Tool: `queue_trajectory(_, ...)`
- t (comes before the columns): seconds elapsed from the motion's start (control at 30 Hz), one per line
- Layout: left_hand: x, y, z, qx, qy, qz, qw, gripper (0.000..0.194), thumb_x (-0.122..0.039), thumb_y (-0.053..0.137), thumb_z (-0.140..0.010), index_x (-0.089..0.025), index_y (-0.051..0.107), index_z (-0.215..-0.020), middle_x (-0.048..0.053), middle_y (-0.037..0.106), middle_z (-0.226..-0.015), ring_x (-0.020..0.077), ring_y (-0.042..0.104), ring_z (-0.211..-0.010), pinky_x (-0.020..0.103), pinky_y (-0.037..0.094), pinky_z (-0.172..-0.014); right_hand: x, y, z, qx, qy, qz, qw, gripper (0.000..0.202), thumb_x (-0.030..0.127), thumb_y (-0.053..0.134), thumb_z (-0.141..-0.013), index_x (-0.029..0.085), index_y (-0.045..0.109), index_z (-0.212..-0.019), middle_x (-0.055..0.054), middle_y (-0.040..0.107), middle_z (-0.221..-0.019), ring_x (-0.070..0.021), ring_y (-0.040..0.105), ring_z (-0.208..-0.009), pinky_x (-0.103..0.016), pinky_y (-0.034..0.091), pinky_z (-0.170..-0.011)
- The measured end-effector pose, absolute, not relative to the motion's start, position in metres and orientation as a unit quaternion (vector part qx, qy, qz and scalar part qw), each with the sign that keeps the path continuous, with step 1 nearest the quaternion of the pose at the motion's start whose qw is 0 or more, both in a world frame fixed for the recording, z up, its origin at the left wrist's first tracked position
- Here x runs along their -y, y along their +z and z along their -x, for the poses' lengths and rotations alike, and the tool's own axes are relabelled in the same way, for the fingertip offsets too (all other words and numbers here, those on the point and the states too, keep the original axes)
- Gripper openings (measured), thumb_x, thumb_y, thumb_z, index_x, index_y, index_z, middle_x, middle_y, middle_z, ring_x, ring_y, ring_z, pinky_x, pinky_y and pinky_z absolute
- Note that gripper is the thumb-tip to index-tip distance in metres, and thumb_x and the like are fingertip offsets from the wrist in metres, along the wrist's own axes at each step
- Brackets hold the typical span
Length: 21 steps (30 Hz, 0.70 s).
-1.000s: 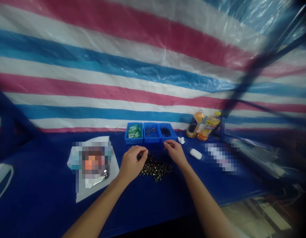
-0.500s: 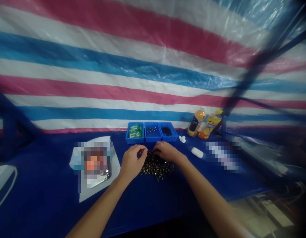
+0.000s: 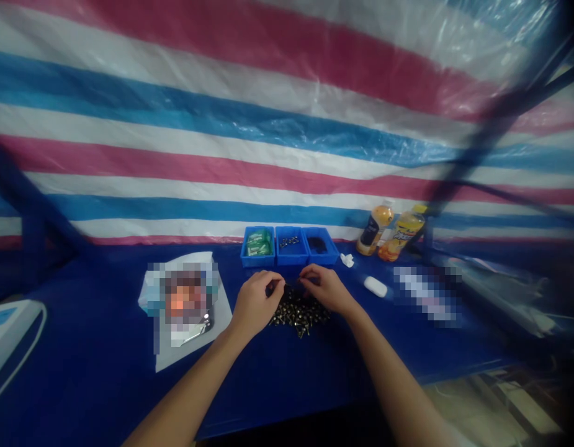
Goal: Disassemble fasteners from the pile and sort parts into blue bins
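A heap of small dark and brass-coloured metal pieces, like screws (image 3: 300, 315), lies on the blue tabletop between my hands. My left hand (image 3: 259, 303) is at the heap's left edge, thumb and forefinger pinched together; anything between them is too small to make out. Over the far right of the heap, my right hand (image 3: 327, 289) also has its thumb and fingertips drawn together. A tiny dark bit may be at those tips, but I cannot tell what it is. The two sets of fingertips are a short gap apart.
Behind the hands stand three blue bins: one with green packets (image 3: 259, 242), one with small metal parts (image 3: 289, 241), one with dark contents (image 3: 317, 243). Two drink bottles (image 3: 374, 230), crumpled tissue (image 3: 347, 260) and a white case (image 3: 375, 287) are right. A paper sheet (image 3: 221, 304) lies left.
My right fingertips have come up off the heap and slightly right, leaving a wider gap between the hands. My left hand stays pinched. The whole view has shifted a little.
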<state>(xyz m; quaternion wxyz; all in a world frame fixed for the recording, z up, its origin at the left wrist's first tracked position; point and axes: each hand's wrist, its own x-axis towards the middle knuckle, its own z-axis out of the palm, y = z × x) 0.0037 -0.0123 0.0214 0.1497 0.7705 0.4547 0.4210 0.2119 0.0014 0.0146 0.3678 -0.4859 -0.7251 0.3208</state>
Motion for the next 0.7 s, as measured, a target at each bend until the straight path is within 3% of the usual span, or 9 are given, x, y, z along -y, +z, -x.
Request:
queue_trajectory(0.23, 0.012, 0.021, -0.004, -0.459, 0.409, -0.774, 0.155, 0.013, -0.024, 0.052, -0.09, -0.023, 0.065, -0.088, 0.001, 0.066, -0.084, 0.0174, 0.059, -0.08, 0.03, 0.045, -0.075, -0.005, 0.012, -0.221, 0.599, 0.413, 0.532, 0.433, 0.032, 0.048, 0.058, -0.084, 0.018, 0.055, -0.072, 0.001, 0.061, -0.062, -0.0084, 0.047, -0.04, -0.022, 0.032, -0.041)
queue_trajectory(0.33, 0.012, 0.021, -0.003, -0.465, 0.404, -0.772, 0.159, 0.013, -0.025, 0.053, -0.09, -0.023, 0.066, -0.087, 0.0, 0.066, -0.083, 0.0169, 0.06, -0.079, 0.03, 0.044, -0.073, -0.006, 0.018, -0.224, 0.484, 0.57, 0.471, 0.467, 0.038, 0.05, 0.06, -0.082, 0.019, 0.047, -0.065, 0.005, 0.046, -0.052, -0.0062, 0.036, -0.04, -0.021, 0.024, -0.041)
queue_trajectory(0.47, 0.012, 0.02, -0.004, -0.464, 0.404, -0.772, 0.162, 0.013, -0.025, 0.053, -0.09, -0.024, 0.066, -0.087, 0.0, 0.066, -0.083, 0.0168, 0.06, -0.079, 0.029, 0.044, -0.072, -0.005, 0.023, -0.228, 0.35, 0.729, 0.345, 0.477, 0.038, 0.044, 0.061, -0.082, 0.02, 0.039, -0.063, 0.009, 0.028, -0.049, -0.006, 0.026, -0.04, -0.022, 0.023, -0.042)
queue_trajectory(0.6, 0.012, 0.02, -0.003, -0.464, 0.402, -0.773, 0.161, 0.014, -0.026, 0.053, -0.09, -0.024, 0.066, -0.088, 0.0, 0.066, -0.084, 0.0168, 0.06, -0.079, 0.029, 0.044, -0.072, -0.007, 0.02, -0.23, 0.326, 0.728, 0.375, 0.472, 0.039, 0.04, 0.064, -0.08, 0.02, 0.037, -0.061, 0.009, 0.028, -0.047, -0.0057, 0.026, -0.039, -0.021, 0.021, -0.04)
queue_trajectory(0.7, 0.012, 0.02, -0.003, -0.461, 0.401, -0.776, 0.159, 0.014, -0.025, 0.052, -0.09, -0.024, 0.066, -0.086, 0.0, 0.065, -0.082, 0.0168, 0.06, -0.078, 0.029, 0.044, -0.072, -0.009, 0.018, -0.228, 0.322, 0.669, 0.413, 0.526, 0.03, 0.044, 0.066, -0.078, 0.02, 0.049, -0.075, 0.008, 0.04, -0.052, -0.0054, 0.031, -0.04, -0.02, 0.022, -0.04)
